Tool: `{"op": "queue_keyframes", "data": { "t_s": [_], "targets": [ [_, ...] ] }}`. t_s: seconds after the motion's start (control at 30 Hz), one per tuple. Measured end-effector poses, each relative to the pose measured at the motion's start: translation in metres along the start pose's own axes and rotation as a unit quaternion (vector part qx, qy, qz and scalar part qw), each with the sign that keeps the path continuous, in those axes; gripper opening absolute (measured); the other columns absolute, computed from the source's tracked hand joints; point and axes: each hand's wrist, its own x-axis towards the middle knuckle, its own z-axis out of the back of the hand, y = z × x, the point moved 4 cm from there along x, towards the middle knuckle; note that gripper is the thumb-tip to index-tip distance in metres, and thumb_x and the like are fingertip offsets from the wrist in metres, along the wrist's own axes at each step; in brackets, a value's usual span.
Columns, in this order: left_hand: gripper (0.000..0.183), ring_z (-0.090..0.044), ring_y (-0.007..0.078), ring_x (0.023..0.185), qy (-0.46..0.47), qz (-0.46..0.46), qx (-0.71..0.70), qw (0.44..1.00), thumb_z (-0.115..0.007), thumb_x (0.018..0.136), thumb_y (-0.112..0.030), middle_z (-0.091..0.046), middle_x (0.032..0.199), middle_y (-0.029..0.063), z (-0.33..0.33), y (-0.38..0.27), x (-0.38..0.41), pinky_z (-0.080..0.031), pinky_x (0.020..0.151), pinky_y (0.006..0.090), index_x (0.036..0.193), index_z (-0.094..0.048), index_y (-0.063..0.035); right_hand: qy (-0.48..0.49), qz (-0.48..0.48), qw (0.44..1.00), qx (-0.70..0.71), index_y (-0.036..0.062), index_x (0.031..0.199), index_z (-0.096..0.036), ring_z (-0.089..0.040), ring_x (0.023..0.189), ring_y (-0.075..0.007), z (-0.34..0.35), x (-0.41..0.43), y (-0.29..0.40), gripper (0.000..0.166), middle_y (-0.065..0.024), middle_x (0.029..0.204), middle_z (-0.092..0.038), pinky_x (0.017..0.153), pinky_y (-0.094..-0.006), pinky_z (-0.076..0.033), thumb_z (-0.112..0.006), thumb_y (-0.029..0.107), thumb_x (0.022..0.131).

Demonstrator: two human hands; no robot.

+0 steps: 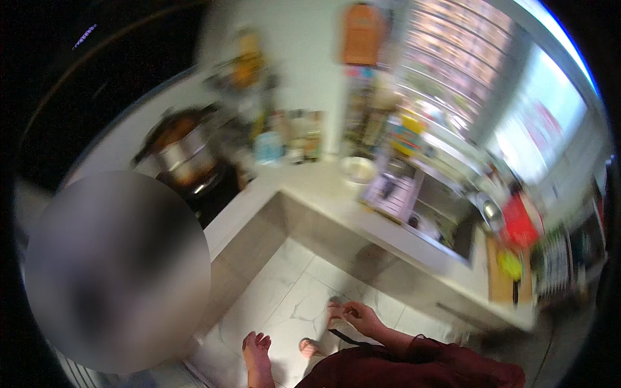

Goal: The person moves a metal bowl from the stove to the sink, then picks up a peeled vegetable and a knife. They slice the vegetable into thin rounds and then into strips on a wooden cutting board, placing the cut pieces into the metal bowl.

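Observation:
My left hand (257, 350) hangs over the pale tiled floor (286, 296), fingers loosely bent and slightly apart, with nothing visible in it. Further right, my right hand (360, 317) is held in front of my body above one foot. Its fingers curl loosely, and I see no object between them. A black strap (351, 338) runs just below that hand, apparently apart from it. Neither hand touches the counter (330, 194), which bends around a corner ahead of me.
A pot (184, 150) stands at the stove on the left. The sink (444, 208) is on the right, beside a white bowl (359, 170). A wooden cutting board (497, 276) bears a black-handled tool and something yellow-green. Bottles (305, 138) stand near the corner. A blurred disc hides the lower left.

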Motion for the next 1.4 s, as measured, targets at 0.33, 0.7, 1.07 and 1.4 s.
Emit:
{"op": "queue_keyframes", "data": {
  "t_s": [0.33,0.7,1.07,1.4],
  "targets": [
    [0.034,-0.058,0.0256,0.078,0.275,0.048,0.313,0.908,-0.055,0.087,-0.019,-0.056,0.098,0.013,-0.231,0.123,-0.091,-0.049,0.071,0.0368,0.116,-0.048,-0.0022,-0.501,-0.078,0.861,0.054,0.0045,0.111,-0.055,-0.059,0.071,-0.0177,0.228,-0.217,-0.097,0.03,-0.0086,0.089,-0.06,0.065,-0.0294,-0.048,-0.06,0.007,0.082],
    [0.04,-0.057,0.0169,0.085,0.607,-0.104,0.485,0.621,-0.057,0.086,-0.008,-0.056,0.107,0.0117,-0.44,0.362,-0.34,-0.048,0.08,0.0294,0.123,-0.043,0.0,-0.626,-0.234,0.742,-0.052,0.002,0.118,-0.05,-0.058,0.087,-0.0241,0.492,-0.41,-0.237,0.043,-0.0141,0.106,-0.056,0.074,-0.035,-0.049,-0.064,0.011,0.078],
    [0.074,-0.051,0.0333,0.107,0.69,-0.456,0.494,0.268,-0.074,0.068,-0.018,-0.051,0.118,0.0187,-0.609,0.53,-0.429,-0.039,0.092,0.0416,0.131,-0.038,-0.0029,-0.468,-0.355,0.743,-0.319,0.0037,0.103,-0.052,-0.048,0.102,-0.0318,0.594,-0.359,-0.328,0.033,-0.0144,0.102,-0.049,0.086,-0.0427,-0.04,-0.063,0.013,0.073],
    [0.102,-0.048,0.0339,0.109,0.637,-0.495,0.588,0.052,-0.083,0.049,-0.033,-0.049,0.118,0.0158,-0.673,0.651,-0.432,-0.039,0.092,0.0449,0.134,-0.034,-0.0078,-0.434,-0.459,0.742,-0.222,0.0009,0.094,-0.054,-0.057,0.089,-0.0369,0.624,-0.374,-0.363,0.036,-0.0191,0.094,-0.057,0.076,-0.0428,-0.047,-0.071,0.021,0.069]
  ]
}}
